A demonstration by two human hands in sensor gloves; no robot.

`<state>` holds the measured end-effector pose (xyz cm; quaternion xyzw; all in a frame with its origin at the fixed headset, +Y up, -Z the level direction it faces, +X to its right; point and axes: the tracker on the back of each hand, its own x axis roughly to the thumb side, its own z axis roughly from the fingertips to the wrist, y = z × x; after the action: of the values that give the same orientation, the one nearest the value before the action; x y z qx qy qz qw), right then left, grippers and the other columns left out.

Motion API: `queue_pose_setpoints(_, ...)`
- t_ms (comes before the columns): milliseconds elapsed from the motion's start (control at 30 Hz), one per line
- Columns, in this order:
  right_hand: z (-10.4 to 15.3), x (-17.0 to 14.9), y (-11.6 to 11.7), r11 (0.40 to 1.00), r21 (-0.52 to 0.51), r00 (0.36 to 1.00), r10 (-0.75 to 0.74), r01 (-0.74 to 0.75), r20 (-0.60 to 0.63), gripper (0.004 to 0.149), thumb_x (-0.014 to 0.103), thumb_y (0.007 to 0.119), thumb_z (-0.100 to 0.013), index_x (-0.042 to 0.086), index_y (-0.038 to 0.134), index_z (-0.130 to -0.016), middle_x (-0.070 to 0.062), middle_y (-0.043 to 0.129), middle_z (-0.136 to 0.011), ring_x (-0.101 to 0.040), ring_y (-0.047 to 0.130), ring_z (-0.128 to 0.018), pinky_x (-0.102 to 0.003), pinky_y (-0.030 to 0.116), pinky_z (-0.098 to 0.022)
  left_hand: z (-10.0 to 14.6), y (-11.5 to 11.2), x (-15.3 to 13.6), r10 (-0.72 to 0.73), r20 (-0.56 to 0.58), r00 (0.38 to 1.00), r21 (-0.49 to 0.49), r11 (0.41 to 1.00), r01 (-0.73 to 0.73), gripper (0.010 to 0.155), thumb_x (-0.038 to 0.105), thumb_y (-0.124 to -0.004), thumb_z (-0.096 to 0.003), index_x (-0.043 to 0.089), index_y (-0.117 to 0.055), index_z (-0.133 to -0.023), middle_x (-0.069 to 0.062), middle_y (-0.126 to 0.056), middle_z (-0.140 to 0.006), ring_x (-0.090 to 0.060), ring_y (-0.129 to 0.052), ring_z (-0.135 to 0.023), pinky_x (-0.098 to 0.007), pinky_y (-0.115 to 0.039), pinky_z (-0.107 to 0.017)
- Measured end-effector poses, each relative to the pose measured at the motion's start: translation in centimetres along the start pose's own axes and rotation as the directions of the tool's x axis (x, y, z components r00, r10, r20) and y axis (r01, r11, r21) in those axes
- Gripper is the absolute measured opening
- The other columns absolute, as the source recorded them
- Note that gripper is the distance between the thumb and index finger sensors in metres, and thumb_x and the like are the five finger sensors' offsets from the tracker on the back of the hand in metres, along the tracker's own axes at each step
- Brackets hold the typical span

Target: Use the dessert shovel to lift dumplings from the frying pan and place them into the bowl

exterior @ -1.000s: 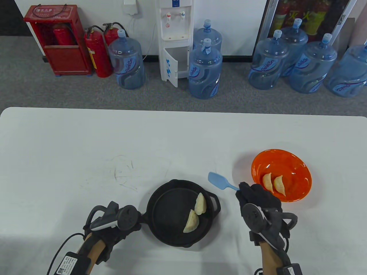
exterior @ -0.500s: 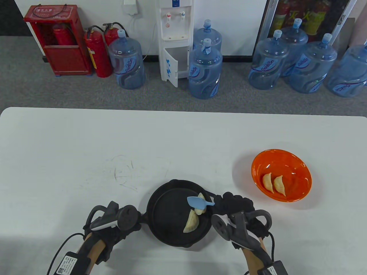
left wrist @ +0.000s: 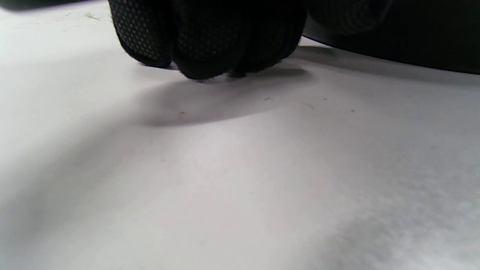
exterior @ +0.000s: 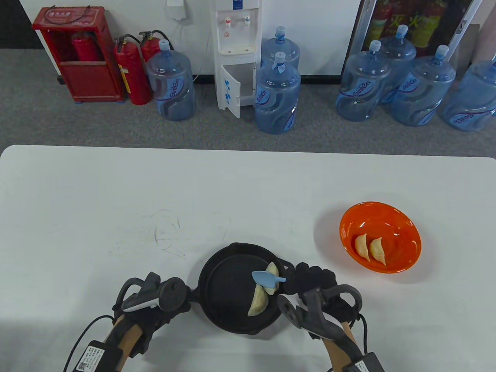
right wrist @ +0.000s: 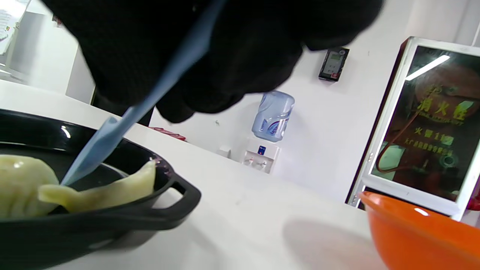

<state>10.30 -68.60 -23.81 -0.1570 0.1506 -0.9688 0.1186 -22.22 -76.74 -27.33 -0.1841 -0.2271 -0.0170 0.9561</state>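
A black frying pan (exterior: pixel 224 294) sits near the table's front edge and holds two pale dumplings. One dumpling (exterior: pixel 257 301) lies in the pan's middle. The other dumpling (exterior: pixel 272 268) lies at the right rim. My right hand (exterior: pixel 308 276) grips the handle of a blue dessert shovel (exterior: pixel 265 279), and its blade lies over the right-hand dumpling. In the right wrist view the shovel (right wrist: pixel 108 140) tip touches the dumplings (right wrist: pixel 105 193) inside the pan (right wrist: pixel 123 221). My left hand (exterior: pixel 155 308) is curled at the pan's left side, where the handle is hidden beneath it; its fingers (left wrist: pixel 210 41) rest on the table.
An orange bowl (exterior: pixel 403 226) with two dumplings (exterior: pixel 370 248) stands to the right of the pan; its rim shows as the bowl (right wrist: pixel 420 228) in the right wrist view. Faint pen marks (exterior: pixel 170 236) cross the white table. Water bottles and fire extinguishers stand on the floor behind.
My right hand came left from beside the bowl to the pan and lowered the shovel blade onto the right-hand dumpling. The left hand and pan stayed still.
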Motion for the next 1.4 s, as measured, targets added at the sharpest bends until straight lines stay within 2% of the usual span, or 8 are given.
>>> queue_pose_setpoints(133, 0.0, 0.2, 0.1, 1.0, 0.006, 0.999, -0.028, 0.028, 0.019, 0.039, 0.051, 0.085, -0.054, 0.032, 0.093, -0.087, 0.0, 0.098, -0.074, -0.015, 0.096, -0.039, -0.037, 0.083, -0.032, 0.0, 0.0, 0.0, 0.0, 0.0, 1.0, 0.0, 1.0, 0.0, 0.054, 0.05, -0.065, -0.0503, 0.026, -0.065, -0.098, 0.009, -0.084, -0.076, -0.013, -0.094, -0.058, -0.048, -0.074, -0.071)
queue_pose_setpoints(300, -0.2, 0.3, 1.0, 0.988, 0.059, 0.986, -0.15, 0.146, 0.074, 0.039, 0.05, 0.085, -0.054, 0.033, 0.092, -0.088, 0.0, 0.097, -0.076, -0.015, 0.097, -0.042, -0.037, 0.084, -0.034, 0.0, 0.0, 0.0, 0.0, 0.001, 1.0, 0.001, 1.0, 0.0, 0.053, 0.05, -0.065, -0.0503, 0.026, -0.065, -0.098, 0.009, -0.084, -0.076, -0.013, -0.094, -0.058, -0.048, -0.074, -0.071)
queue_pose_setpoints(667, 0.0, -0.4, 1.1, 0.989, 0.074, 0.989, -0.134, 0.13, 0.06, 0.038, 0.049, 0.085, -0.054, 0.034, 0.092, -0.089, 0.0, 0.097, -0.078, -0.015, 0.098, -0.044, -0.037, 0.084, -0.035, 0.0, 0.0, 0.0, 0.001, 0.001, 1.0, 0.0, 1.0, -0.001, 0.054, 0.05, -0.065, -0.0502, 0.026, -0.065, -0.098, 0.009, -0.084, -0.076, -0.013, -0.094, -0.058, -0.048, -0.074, -0.071)
queue_pose_setpoints(1067, -0.1, 0.0, 2.2, 0.967, 0.133, 0.966, -0.232, 0.217, 0.111, 0.038, 0.047, 0.085, -0.054, 0.033, 0.092, -0.089, 0.0, 0.098, -0.077, -0.014, 0.099, -0.041, -0.036, 0.086, -0.033, 0.0, 0.0, 0.0, -0.002, 0.0, 1.0, -0.002, 1.0, 0.002, 0.053, 0.05, -0.065, -0.0503, 0.026, -0.065, -0.098, 0.009, -0.084, -0.076, -0.013, -0.095, -0.057, -0.047, -0.074, -0.071)
queue_pose_setpoints(1400, -0.3, -0.2, 2.4, 0.932, 0.242, 0.943, -0.307, 0.27, 0.13, 0.038, 0.046, 0.086, -0.053, 0.035, 0.091, -0.089, 0.002, 0.098, -0.079, -0.015, 0.1, -0.045, -0.038, 0.087, -0.036, 0.0, 0.0, 0.0, -0.001, -0.001, 1.0, -0.003, 1.0, 0.001, 0.053, 0.05, -0.065, -0.0503, 0.026, -0.065, -0.098, 0.009, -0.084, -0.076, -0.013, -0.095, -0.057, -0.047, -0.074, -0.07)
